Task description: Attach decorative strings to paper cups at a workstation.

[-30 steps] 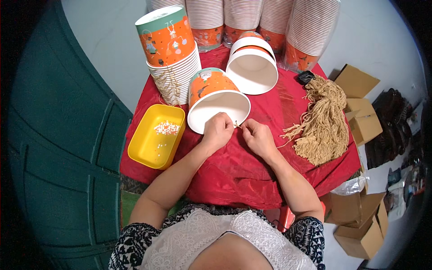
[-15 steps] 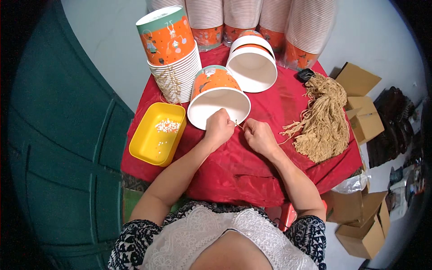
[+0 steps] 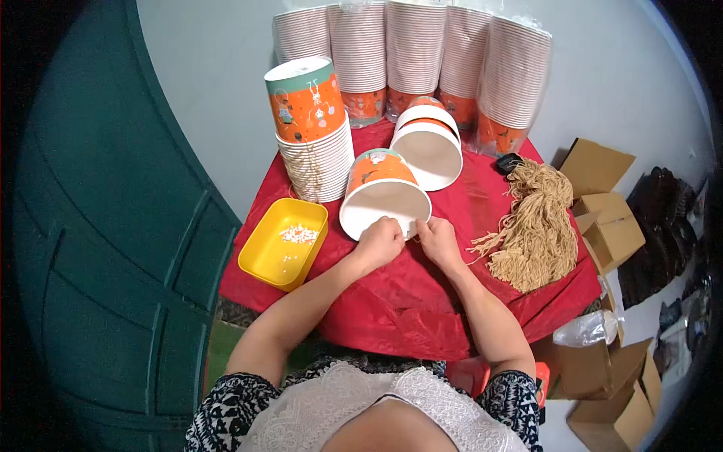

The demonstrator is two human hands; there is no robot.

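Observation:
An orange and green paper bucket [image 3: 380,167] lies on its side, its white open mouth towards me. My left hand [image 3: 380,242] is closed in front of the lower rim, fingers curled on a thin tan cord. Just right of it, my right hand [image 3: 438,239] pinches at the cord by the rim's right side. Only a short bit of cord shows between the hands; my fingers hide the rest. To the right lies a thick bundle of tan cords [image 3: 533,230], with loose ends trailing towards my right hand.
A yellow tray [image 3: 260,252] with small white pieces [image 3: 299,234] sits left. Behind it stands a tall bucket stack [image 3: 315,162]. Two nested buckets [image 3: 428,154] lie farther back. Wrapped bucket stacks [image 3: 416,53] line the wall. Cardboard boxes [image 3: 614,230] stand right of the red-covered table [image 3: 422,324].
The view has tilted up, showing more of the wrapped stacks. My hands have come closer together, and my right hand is now up against the bucket's rim. Less cord shows between them.

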